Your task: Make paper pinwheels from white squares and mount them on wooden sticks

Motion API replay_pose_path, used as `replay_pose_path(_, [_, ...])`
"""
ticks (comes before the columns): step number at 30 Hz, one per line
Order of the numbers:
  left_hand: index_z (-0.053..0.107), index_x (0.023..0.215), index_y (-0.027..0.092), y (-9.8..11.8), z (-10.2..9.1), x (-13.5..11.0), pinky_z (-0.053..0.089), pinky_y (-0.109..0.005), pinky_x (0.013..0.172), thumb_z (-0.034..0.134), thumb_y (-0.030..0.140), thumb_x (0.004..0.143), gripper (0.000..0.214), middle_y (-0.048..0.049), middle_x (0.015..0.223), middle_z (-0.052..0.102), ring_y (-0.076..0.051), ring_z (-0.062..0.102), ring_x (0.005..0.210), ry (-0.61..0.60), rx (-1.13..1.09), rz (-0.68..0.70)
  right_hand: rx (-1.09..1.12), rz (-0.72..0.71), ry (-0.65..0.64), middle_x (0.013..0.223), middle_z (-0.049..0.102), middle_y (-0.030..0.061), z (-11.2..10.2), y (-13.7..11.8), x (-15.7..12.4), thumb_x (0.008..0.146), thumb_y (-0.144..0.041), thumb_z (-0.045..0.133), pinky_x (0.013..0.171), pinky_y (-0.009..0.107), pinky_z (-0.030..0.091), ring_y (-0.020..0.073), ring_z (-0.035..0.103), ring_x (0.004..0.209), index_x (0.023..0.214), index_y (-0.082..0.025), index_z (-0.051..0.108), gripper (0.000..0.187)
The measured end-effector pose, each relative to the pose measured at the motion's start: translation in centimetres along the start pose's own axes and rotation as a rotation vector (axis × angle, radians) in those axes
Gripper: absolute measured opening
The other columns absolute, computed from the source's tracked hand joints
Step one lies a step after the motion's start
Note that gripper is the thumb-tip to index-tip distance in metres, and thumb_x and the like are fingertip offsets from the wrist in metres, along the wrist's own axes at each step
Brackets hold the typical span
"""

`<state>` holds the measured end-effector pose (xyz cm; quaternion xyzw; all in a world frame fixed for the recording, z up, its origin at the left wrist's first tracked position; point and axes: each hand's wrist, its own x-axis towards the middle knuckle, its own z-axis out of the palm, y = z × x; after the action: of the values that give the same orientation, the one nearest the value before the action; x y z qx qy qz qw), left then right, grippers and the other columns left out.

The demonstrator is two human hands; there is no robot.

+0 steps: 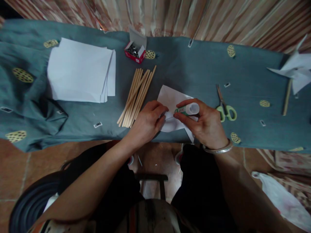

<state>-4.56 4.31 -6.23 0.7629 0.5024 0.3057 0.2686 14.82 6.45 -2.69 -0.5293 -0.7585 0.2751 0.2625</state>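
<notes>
A cut white paper (171,97) with folded flaps lies between my hands near the table's front edge. My left hand (150,119) is closed at the paper's left side, fingers and thumb gripping a flap. In my right hand (206,124) is a glue stick (188,110), white with a green label, tilted with its lower end down at the paper. The glue tip itself is hidden by my fingers. Just left of my left hand lies a bundle of wooden sticks (137,97). Green-handled scissors (225,108) rest to the right of my right hand.
A stack of white paper (80,71) lies at the left on the green tablecloth (191,71). An open red box (136,51) of small metal pieces stands at the back. A white paper pinwheel (295,72) on a stick sits far right. A curtain hangs behind.
</notes>
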Motion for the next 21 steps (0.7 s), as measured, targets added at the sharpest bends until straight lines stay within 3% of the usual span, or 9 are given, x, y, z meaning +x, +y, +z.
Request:
replay_pose_path(9, [0.062, 0.104, 0.017, -0.03, 0.01, 0.09, 0.050, -0.036, 0.091, 0.046, 0.016, 0.093, 0.020, -0.0084, 0.104, 0.061, -0.020, 0.059, 0.100, -0.016, 0.022, 0.010, 0.016, 0.011, 0.015, 0.090, 0.072, 0.0033, 0.38, 0.47, -0.07, 0.084, -0.042, 0.069, 0.070, 0.036, 0.056, 0.0210, 0.068, 0.077, 0.099, -0.024, 0.068, 0.023])
replay_pose_path(21, [0.062, 0.103, 0.015, -0.13, 0.17, 0.18, 0.050, -0.036, 0.089, 0.047, 0.014, 0.092, 0.019, -0.0089, 0.103, 0.061, -0.020, 0.058, 0.099, -0.012, 0.038, 0.026, -0.021, -0.143, 0.003, 0.097, 0.072, 0.0045, 0.26, 0.14, -0.01, 0.085, -0.033, 0.069, 0.083, 0.040, 0.056, 0.0244, 0.068, 0.095, 0.101, -0.024, 0.068, 0.019])
